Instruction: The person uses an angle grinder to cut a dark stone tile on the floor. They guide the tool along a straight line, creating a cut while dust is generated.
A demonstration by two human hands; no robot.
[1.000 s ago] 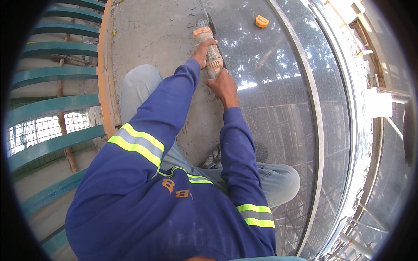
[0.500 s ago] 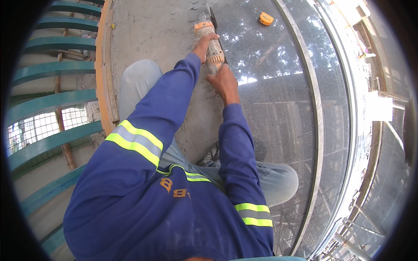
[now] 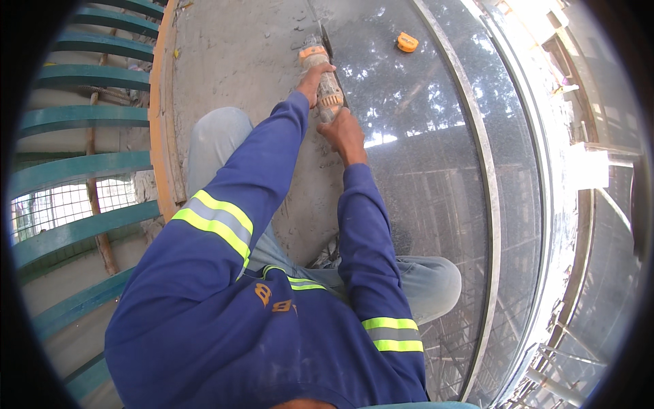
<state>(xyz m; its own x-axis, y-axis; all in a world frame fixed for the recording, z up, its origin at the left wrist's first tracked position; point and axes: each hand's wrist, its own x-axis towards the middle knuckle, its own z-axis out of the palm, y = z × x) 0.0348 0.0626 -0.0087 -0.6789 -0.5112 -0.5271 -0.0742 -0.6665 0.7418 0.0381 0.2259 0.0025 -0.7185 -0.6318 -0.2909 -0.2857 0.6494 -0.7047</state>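
A dusty orange and grey angle grinder (image 3: pixel 320 75) lies along the edge where the grey concrete floor (image 3: pixel 238 54) meets a dark polished stone slab (image 3: pixel 422 177). My left hand (image 3: pixel 312 80) grips the grinder near its front. My right hand (image 3: pixel 344 133) holds its rear end just behind. Both arms are in blue sleeves with yellow reflective bands. I am crouched, knees in grey trousers on either side.
A small orange tape measure (image 3: pixel 407 43) lies on the slab at the far end. Green metal railing bars (image 3: pixel 82 170) and an orange curved floor edge (image 3: pixel 160 123) run along the left. A light strip (image 3: pixel 487 184) borders the slab on the right, with a drop beyond.
The grinder and both hands have shifted slightly forward along the slab edge. The grip is unchanged.
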